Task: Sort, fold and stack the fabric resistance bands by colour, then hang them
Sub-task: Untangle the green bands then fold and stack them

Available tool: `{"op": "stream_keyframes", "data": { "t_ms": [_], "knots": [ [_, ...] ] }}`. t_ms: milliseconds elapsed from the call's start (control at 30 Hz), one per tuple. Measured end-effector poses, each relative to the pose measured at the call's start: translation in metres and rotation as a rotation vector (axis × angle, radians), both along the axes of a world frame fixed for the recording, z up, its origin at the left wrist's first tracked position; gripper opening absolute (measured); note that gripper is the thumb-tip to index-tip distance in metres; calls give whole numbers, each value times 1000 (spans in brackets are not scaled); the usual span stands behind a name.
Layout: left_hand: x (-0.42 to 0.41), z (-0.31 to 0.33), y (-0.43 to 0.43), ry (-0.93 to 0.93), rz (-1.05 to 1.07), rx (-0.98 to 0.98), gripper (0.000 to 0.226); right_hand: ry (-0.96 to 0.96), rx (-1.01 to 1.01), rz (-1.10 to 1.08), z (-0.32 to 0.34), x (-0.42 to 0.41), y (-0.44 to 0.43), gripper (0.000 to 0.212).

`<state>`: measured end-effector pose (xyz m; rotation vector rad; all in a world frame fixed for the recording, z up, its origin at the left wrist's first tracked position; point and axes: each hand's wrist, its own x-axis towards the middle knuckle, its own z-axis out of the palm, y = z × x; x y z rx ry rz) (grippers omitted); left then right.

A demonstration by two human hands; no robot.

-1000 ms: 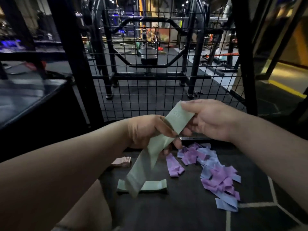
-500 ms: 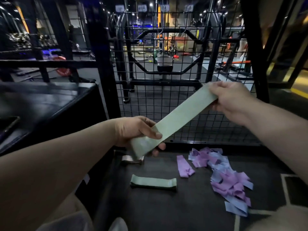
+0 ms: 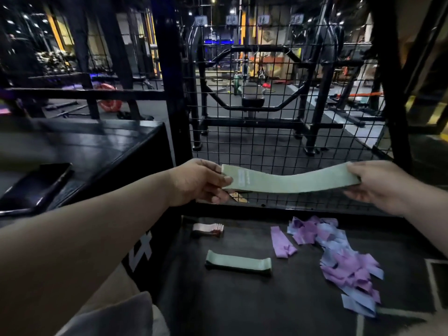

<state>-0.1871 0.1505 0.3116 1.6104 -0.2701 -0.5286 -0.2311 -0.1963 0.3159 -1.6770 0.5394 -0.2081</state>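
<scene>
We are holding one green band (image 3: 291, 181) level above the floor (image 3: 242, 311), the left hand (image 3: 201, 181) pinching its left end and the right hand (image 3: 378, 186) pinching its right end. Below are lying one folded green band (image 3: 238, 262), one pink stack (image 3: 208, 229) far left, one purple band (image 3: 282, 242) and one purple-blue heap (image 3: 344, 260) at right.

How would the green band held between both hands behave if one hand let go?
Probably floppy: the green band sags in the middle though the left hand and right hand pinch its ends. Likely light, since two pinches alone carry it. Unlikely to roll: the folded green band on the floor lies flat.
</scene>
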Motion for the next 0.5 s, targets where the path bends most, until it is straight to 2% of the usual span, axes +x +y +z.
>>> {"op": "stream_keyframes", "data": {
  "t_ms": [133,167,267,333,367,433,500],
  "knots": [
    [10,-11,2,-60,67,-5,9,170,-82,43,-18,-1,10,10],
    [13,-13,0,-75,77,-1,10,224,-123,88,-22,-3,14,11],
    [20,-15,-9,-112,54,-7,16,347,-459,316,-30,-5,32,18],
    [24,-16,-16,-133,29,-8,21,243,-695,438,-24,-3,52,32],
    [26,-17,-20,-138,19,-5,21,143,-714,487,-20,-1,65,40],
    [26,-20,-26,-148,-13,9,16,-31,-631,599,-12,3,96,45],
    [24,-24,-29,-153,-61,31,9,-124,-577,673,-5,8,126,45]
  ]
}}
